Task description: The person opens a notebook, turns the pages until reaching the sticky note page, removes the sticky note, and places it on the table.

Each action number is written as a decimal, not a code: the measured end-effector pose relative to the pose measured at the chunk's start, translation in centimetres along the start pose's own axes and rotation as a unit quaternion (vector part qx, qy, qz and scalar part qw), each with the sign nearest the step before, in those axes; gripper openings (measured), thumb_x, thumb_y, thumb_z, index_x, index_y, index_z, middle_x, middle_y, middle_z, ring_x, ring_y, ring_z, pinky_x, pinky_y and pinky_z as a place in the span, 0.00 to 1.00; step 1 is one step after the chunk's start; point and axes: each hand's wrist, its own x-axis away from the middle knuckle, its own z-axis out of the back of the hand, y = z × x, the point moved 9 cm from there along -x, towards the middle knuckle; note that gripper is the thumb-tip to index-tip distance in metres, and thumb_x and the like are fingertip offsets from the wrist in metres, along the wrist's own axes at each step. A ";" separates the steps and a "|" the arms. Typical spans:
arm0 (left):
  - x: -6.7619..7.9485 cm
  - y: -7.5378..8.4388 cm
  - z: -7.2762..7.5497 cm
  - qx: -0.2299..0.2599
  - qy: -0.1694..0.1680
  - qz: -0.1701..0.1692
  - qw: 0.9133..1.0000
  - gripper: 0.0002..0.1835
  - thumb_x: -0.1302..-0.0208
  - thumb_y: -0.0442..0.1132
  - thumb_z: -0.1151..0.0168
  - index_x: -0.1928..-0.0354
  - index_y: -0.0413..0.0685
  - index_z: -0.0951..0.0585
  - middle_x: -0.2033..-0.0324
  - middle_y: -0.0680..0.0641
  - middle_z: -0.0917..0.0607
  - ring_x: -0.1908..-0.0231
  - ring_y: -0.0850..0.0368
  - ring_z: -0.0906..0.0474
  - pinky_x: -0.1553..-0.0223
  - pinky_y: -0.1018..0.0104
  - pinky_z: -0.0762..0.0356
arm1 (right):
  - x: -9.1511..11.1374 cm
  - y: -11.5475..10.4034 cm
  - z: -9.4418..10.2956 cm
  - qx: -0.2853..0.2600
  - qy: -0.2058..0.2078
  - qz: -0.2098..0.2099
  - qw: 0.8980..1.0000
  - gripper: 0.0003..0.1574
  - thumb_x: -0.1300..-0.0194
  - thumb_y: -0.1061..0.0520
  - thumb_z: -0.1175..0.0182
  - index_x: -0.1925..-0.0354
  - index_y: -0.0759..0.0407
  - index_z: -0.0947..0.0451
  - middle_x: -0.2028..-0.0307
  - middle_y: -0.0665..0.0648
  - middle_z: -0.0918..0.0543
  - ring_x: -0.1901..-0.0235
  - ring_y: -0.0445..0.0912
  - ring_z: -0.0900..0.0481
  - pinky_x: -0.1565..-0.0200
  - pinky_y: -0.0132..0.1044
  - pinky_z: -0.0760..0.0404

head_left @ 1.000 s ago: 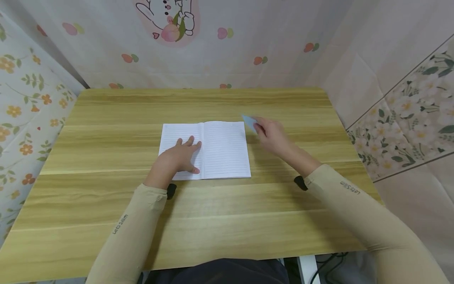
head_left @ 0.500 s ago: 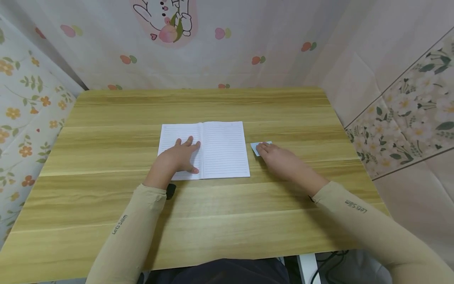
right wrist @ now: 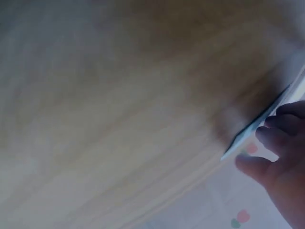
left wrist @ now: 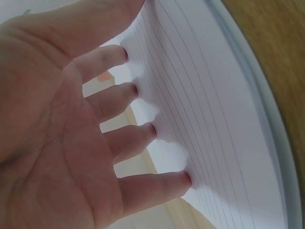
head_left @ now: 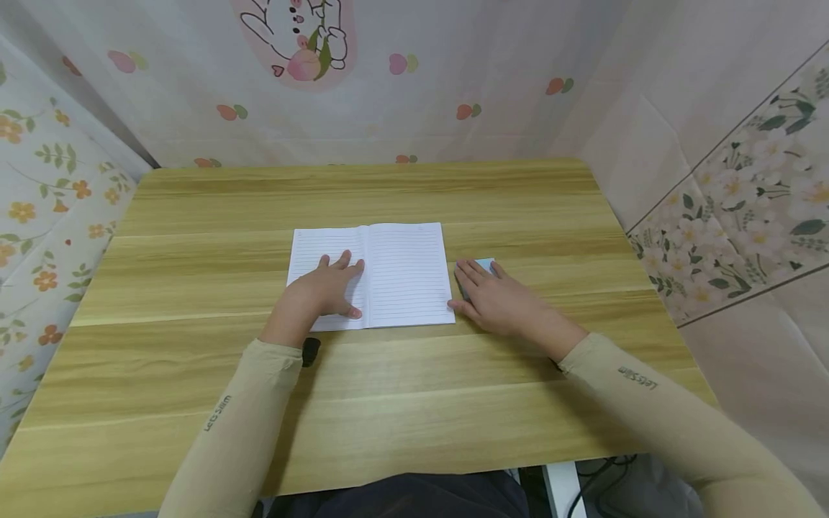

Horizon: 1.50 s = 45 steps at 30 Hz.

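An open lined notebook [head_left: 411, 277] lies flat on the wooden table. My left hand [head_left: 317, 291] rests on its left page with fingers spread; in the left wrist view the fingertips [left wrist: 183, 180] press the ruled paper. Just right of the notebook, a small light-blue piece of paper [head_left: 486, 264] lies on the table. Over it stretches my right hand [head_left: 499, 301], fingers extended and covering most of it, thumb at the notebook's right edge. The right wrist view catches the blue paper [right wrist: 252, 125] as a thin flat strip beside the fingers.
The wooden table [head_left: 363, 403] reaches back to a white curtain [head_left: 401, 115] with fruit prints. Floral fabric [head_left: 52, 237] hangs along the left side, and a panelled floral covering [head_left: 745, 194] on the right. Dark cables [head_left: 602, 482] show below the front edge.
My right hand brought the blue paper down and nearer to me, onto the table beside the notebook. It went from pinching it to lying spread over it. The left hand stayed put.
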 end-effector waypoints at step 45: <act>5.7 -5.6 1.5 0.105 0.148 0.193 0.964 0.42 0.18 0.57 0.55 0.29 0.18 0.34 0.32 0.14 0.33 0.34 0.17 0.32 0.35 0.32 0.27 | -0.4 -5.2 1.2 -0.082 -0.094 -0.062 0.990 0.47 0.16 0.42 0.47 0.17 0.69 0.47 0.17 0.78 0.52 0.15 0.66 0.52 0.18 0.66 0.46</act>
